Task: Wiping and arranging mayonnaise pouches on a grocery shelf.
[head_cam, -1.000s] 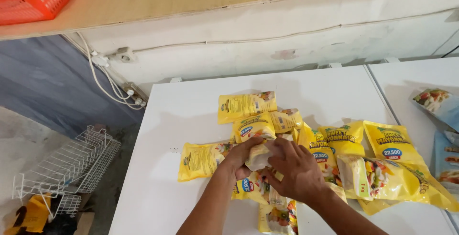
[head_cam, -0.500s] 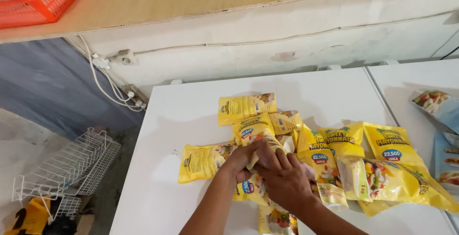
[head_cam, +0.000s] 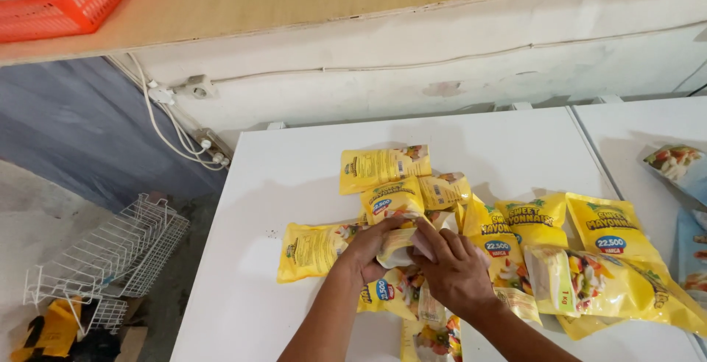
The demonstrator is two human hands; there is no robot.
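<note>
Several yellow sauce pouches [head_cam: 537, 222] lie spread over a white chest-freezer lid [head_cam: 294, 170]. My left hand [head_cam: 372, 248] and my right hand [head_cam: 456, 270] meet over the middle of the pile. Both grip one yellow pouch [head_cam: 401, 243], lifted slightly off the others. One pouch [head_cam: 383, 167] lies apart at the far side, another pouch [head_cam: 313, 250] lies flat just left of my left hand. More pouches are partly hidden under my forearms near the front edge.
A second white lid [head_cam: 648, 130] adjoins on the right, with blue-and-white packets [head_cam: 677, 163] on it. A wooden shelf [head_cam: 294, 1] with an orange basket [head_cam: 66, 5] runs above. White wire racks [head_cam: 103, 255] lie on the floor at left, below cables and sockets [head_cam: 195, 111].
My right hand has slid left from the pouches onto the one in my left hand. Both hands now hold that pouch together, raised a little.
</note>
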